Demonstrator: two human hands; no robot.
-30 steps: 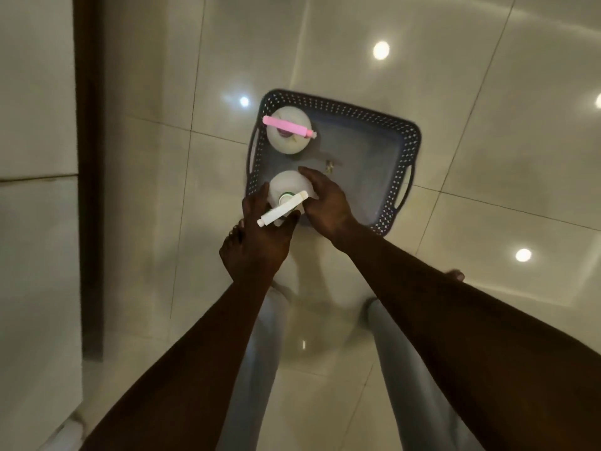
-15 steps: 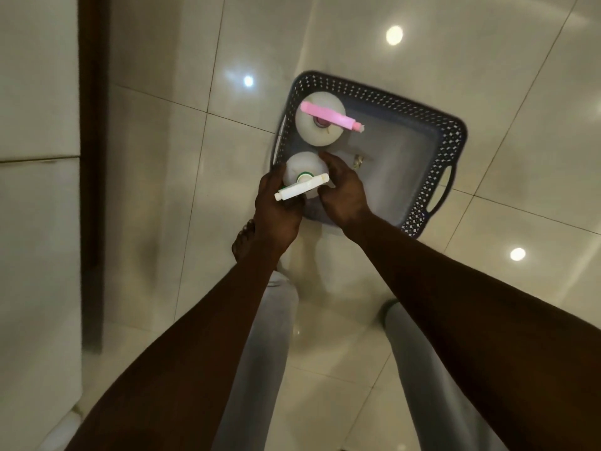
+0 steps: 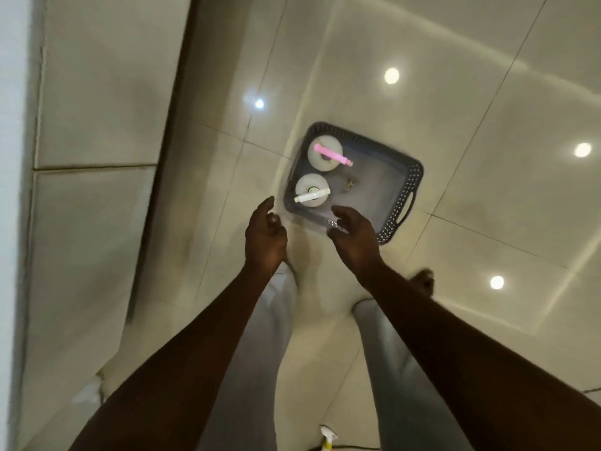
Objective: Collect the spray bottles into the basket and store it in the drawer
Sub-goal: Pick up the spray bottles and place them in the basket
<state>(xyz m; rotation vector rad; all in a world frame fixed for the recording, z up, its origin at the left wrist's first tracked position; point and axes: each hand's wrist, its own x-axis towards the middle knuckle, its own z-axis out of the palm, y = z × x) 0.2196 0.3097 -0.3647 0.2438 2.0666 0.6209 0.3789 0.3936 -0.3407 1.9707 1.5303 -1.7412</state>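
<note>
A dark perforated basket (image 3: 403, 187) sits on the tiled floor ahead of me. Two white spray bottles stand upright along its left side: one with a pink spray head (image 3: 327, 155) at the far corner, one with a white spray head (image 3: 311, 192) nearer to me. My left hand (image 3: 265, 237) hovers above the floor just left of the basket's near corner, fingers apart and holding nothing. My right hand (image 3: 354, 236) hangs over the basket's near rim, fingers curled loosely and apart, also holding nothing.
A small object (image 3: 349, 183) lies on the basket's bottom. Pale cabinet fronts (image 3: 94, 196) run down the left side. Glossy floor tiles reflect ceiling lights. My legs in light trousers and a bare foot (image 3: 422, 281) stand below. A white and yellow object (image 3: 328, 441) shows at the bottom edge.
Both hands have let go of the white-headed bottle and pulled back toward me. The bottle now stands alone in the basket.
</note>
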